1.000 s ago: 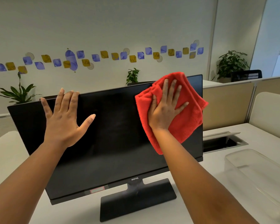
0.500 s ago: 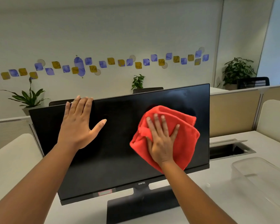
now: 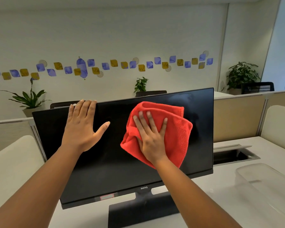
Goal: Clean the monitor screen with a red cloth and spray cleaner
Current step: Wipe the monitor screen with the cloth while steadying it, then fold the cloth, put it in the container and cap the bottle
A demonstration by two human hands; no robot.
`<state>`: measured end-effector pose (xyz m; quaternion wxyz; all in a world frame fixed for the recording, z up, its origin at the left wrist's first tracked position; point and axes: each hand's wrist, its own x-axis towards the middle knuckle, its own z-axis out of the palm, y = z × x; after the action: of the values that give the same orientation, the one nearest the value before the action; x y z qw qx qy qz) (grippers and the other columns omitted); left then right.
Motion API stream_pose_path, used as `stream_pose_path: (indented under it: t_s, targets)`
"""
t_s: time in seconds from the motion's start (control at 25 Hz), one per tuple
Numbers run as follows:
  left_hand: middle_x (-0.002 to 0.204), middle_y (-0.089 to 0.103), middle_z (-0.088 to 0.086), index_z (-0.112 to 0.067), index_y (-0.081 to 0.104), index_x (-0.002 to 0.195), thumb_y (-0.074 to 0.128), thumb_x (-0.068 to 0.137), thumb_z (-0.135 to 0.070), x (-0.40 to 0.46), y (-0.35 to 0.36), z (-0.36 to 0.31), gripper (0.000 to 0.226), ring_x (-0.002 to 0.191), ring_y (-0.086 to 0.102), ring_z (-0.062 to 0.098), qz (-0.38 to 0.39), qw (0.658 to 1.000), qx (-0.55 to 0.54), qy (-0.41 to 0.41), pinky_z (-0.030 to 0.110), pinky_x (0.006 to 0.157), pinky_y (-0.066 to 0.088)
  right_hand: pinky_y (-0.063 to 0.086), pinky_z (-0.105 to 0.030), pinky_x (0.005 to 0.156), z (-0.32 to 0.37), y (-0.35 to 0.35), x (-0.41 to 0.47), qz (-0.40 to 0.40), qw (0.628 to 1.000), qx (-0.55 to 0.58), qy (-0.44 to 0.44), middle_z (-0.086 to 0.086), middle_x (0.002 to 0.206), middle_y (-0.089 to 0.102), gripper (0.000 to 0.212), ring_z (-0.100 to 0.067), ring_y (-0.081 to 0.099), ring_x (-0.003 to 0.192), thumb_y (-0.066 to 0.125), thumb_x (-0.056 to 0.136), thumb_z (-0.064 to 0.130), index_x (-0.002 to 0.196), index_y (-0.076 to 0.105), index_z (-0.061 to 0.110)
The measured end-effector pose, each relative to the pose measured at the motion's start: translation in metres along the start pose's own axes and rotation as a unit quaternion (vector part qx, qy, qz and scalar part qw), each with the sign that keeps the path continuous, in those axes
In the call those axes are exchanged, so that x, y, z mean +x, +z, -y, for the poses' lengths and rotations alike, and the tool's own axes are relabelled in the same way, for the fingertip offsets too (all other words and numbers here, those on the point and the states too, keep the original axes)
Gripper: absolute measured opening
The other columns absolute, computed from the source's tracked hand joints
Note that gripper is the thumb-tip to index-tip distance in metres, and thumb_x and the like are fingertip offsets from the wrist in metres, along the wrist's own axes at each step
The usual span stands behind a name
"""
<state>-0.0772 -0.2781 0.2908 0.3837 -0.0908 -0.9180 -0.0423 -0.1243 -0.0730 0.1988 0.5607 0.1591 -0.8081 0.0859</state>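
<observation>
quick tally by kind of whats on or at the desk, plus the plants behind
monitor: 1
red cloth: 1
clear plastic bin: 1
hands: 2, left hand and right hand
potted plants: 3
total: 8

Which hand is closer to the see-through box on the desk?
Right. The right hand presses the red cloth nearer the clear box; the left hand is farther away.

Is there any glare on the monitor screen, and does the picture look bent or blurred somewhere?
Head view: a pale hazy reflection on the monitor near its upper right corner; wide-angle lens tilts the partitions and the wall edge; the clear plastic container at lower right looks soft; hands and red cloth are sharp.
</observation>
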Motion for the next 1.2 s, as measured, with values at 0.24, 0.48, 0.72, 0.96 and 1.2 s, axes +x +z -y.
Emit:
stream_pose_path:
  t_s: [0.24,0.48,0.72,0.96,1.2]
  targets:
    - [0.155,0.015,0.007,-0.014,0.013,0.146,0.027,0.088,-0.061,0.002,-0.009,-0.002,0.075,0.144,0.003,0.023,0.051,0.998,0.020,-0.010,0.046,0.116,-0.004,-0.007,-0.056,0.109,0.014,-0.022,-0.057,0.162,0.981,0.101,-0.046,0.004,0.142,0.045,0.045,-0.018,0.027,0.137,0.036,0.090,0.022,0.134,0.047,0.020]
    - [0.157,-0.002,0.002,-0.018,-0.002,0.146,0.026,0.092,-0.052,0.002,-0.021,-0.002,0.069,0.144,-0.007,0.016,0.117,0.992,0.023,-0.045,0.049,0.115,-0.006,0.016,-0.031,0.117,0.031,-0.061,-0.072,0.210,0.874,0.383,0.215,0.007,0.126,0.060,0.035,-0.008,0.049,0.122,0.038,0.096,0.012,0.125,0.054,0.023]
    - [0.154,0.021,0.008,-0.011,0.022,0.143,0.032,0.095,-0.042,-0.062,-0.024,-0.045,0.058,0.143,0.015,0.021,0.134,0.967,-0.172,-0.131,0.043,0.117,0.001,0.046,-0.051,0.095,0.034,-0.100,-0.065,0.210,0.687,0.515,0.467,-0.019,0.110,0.064,0.034,-0.033,0.061,0.101,0.039,0.098,0.031,0.123,0.054,0.014]
    - [0.098,0.072,-0.003,-0.026,0.064,0.098,0.040,0.086,-0.059,-0.169,-0.031,-0.107,0.043,0.090,0.068,0.015,0.388,0.677,-0.541,-0.315,0.030,0.085,0.048,0.041,-0.015,0.079,0.042,-0.148,-0.092,0.324,0.797,0.395,0.323,-0.001,0.113,0.064,0.029,-0.013,0.059,0.098,0.037,0.099,0.027,0.123,0.053,0.024]
    - [0.092,0.072,0.005,-0.016,0.064,0.093,0.060,0.085,-0.034,-0.244,-0.015,-0.113,0.020,0.074,0.071,0.024,0.355,0.647,-0.529,-0.419,0.031,0.067,0.054,0.019,-0.055,0.114,0.047,-0.155,-0.139,0.580,0.784,0.187,0.119,-0.009,0.144,0.042,0.037,-0.032,0.042,0.129,0.035,0.100,0.029,0.136,0.037,0.031]
